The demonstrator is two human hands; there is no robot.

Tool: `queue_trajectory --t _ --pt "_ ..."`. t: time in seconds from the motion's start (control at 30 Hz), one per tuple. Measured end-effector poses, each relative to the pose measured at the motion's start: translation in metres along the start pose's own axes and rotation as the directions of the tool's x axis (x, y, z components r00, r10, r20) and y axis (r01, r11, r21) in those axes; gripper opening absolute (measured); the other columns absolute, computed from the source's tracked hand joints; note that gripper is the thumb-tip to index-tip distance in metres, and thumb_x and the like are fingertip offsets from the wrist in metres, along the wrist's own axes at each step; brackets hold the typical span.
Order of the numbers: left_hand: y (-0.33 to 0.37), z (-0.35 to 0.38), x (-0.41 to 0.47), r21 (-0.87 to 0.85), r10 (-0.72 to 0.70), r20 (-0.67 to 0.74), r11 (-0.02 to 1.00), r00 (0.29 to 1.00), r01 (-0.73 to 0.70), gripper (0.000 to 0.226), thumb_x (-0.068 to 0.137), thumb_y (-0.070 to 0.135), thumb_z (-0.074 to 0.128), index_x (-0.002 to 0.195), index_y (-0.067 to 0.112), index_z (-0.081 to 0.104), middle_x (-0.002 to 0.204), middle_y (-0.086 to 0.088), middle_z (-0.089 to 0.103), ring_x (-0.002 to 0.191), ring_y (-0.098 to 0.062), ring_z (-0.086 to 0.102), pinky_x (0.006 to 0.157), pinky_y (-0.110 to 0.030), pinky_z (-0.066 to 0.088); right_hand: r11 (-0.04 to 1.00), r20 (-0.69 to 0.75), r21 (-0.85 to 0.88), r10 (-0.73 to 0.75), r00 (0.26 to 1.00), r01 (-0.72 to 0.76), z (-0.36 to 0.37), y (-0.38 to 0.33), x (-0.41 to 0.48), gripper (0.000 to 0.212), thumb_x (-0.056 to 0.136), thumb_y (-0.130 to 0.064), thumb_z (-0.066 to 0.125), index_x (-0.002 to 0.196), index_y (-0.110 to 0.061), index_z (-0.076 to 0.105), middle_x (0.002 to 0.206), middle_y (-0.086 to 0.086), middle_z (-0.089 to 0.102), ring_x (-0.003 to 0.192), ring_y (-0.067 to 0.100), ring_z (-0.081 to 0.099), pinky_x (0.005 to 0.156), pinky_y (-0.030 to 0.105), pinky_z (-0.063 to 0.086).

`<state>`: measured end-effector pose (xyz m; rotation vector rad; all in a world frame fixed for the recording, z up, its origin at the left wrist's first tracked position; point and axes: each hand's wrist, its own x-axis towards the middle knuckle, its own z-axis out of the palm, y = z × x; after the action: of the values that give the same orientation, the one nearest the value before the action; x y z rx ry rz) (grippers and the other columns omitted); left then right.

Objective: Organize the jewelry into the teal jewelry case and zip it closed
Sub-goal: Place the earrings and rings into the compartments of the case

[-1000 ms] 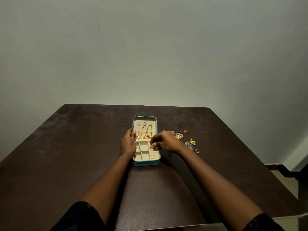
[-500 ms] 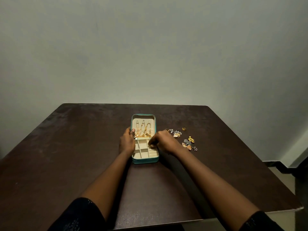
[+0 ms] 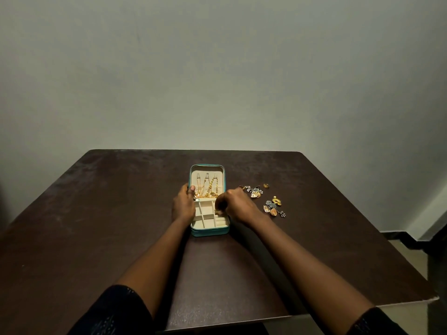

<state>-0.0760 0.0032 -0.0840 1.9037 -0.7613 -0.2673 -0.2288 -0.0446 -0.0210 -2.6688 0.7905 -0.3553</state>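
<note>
Head view: the teal jewelry case point(image 3: 210, 232) lies open on the table point(image 3: 96, 213), gold chains point(image 3: 206, 189) already in its lid. The left hand point(image 3: 183, 206) grips its left edge; the right hand point(image 3: 235, 205) pinches a small gold piece point(image 3: 219, 211) over the compartments. Loose earrings point(image 3: 273, 210) and zipping seemingly remain.

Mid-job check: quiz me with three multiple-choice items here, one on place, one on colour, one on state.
1. Where are the loose earrings? A in the lid; B on the table right of the case; C left of the case.
2. The case's shell is: A teal; B red; C white.
3. The case is: A zipped; B overturned; C open.
B: they lie beyond the right hand, which pinches a small gold piece. A: its front shows teal. C: gold chains and compartments show; the left hand grips its side.
</note>
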Motion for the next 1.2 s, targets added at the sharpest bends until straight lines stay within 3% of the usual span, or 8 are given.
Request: queue_trajectory --t 0.17,0.47,0.63,0.83,1.03,1.2 --pt "0.001 0.000 -0.001 0.019 -0.005 -0.001 1.000 1.000 0.005 0.038 0.101 0.032 0.035 0.130 0.014 0.051 0.120 -0.013 0.063 0.107 -0.031 0.059 0.082 -0.036 0.045 1.000 -0.002 -0.018 0.004 1.000 -0.004 0.003 0.001 0.000 0.018 0.076 -0.002 0.071 0.093 -0.008 0.075 0.094 0.014 0.073 0.086 0.023 0.069 0.080 0.041 0.056" --pt "0.001 0.000 0.000 0.000 -0.003 0.005 1.000 1.000 0.003 0.036 0.101 0.031 0.035 0.122 0.010 0.055 0.114 -0.015 0.064 0.102 -0.032 0.060 0.077 -0.035 0.044 0.999 0.007 0.022 0.043 0.999 -0.043 -0.002 0.007 0.000 0.020 0.079 -0.001 0.068 0.096 -0.008 0.075 0.099 0.012 0.073 0.092 0.020 0.067 0.083 0.031 0.055" --pt "0.000 -0.001 0.000 -0.010 -0.011 0.011 1.000 1.000 0.011 0.036 0.100 0.033 0.035 0.122 0.013 0.055 0.114 -0.014 0.065 0.101 -0.031 0.061 0.082 -0.040 0.048 0.999 0.036 0.039 0.032 0.999 -0.034 -0.001 0.006 -0.002 0.020 0.079 0.000 0.068 0.097 -0.006 0.074 0.102 0.012 0.071 0.094 0.020 0.066 0.081 0.026 0.052" --pt "0.000 -0.001 0.000 -0.002 -0.006 0.010 1.000 1.000 0.006 0.036 0.101 0.032 0.035 0.123 0.012 0.054 0.115 -0.014 0.064 0.102 -0.031 0.060 0.079 -0.035 0.046 0.984 -0.040 0.110 0.145 0.989 -0.140 -0.008 0.018 0.002 0.018 0.078 -0.007 0.072 0.096 -0.006 0.075 0.099 0.010 0.073 0.087 0.011 0.064 0.074 0.017 0.042" --pt "0.002 -0.002 -0.002 0.011 -0.017 0.002 1.000 1.000 0.017 0.036 0.101 0.031 0.035 0.127 0.014 0.053 0.117 -0.013 0.064 0.103 -0.031 0.060 0.077 -0.033 0.043 0.934 -0.189 0.179 0.340 0.921 -0.308 -0.026 0.051 0.018 0.016 0.081 -0.005 0.070 0.095 -0.004 0.074 0.097 0.014 0.073 0.094 0.020 0.068 0.083 0.022 0.049" --pt "0.002 -0.002 -0.002 0.017 -0.019 0.001 1.000 1.000 0.019 0.036 0.101 0.031 0.035 0.127 0.013 0.053 0.117 -0.013 0.064 0.104 -0.031 0.060 0.077 -0.034 0.045 0.928 -0.188 0.108 0.372 0.909 -0.357 -0.028 0.070 0.037 0.016 0.083 -0.003 0.066 0.095 -0.006 0.075 0.098 0.016 0.073 0.094 0.027 0.068 0.085 0.041 0.055"
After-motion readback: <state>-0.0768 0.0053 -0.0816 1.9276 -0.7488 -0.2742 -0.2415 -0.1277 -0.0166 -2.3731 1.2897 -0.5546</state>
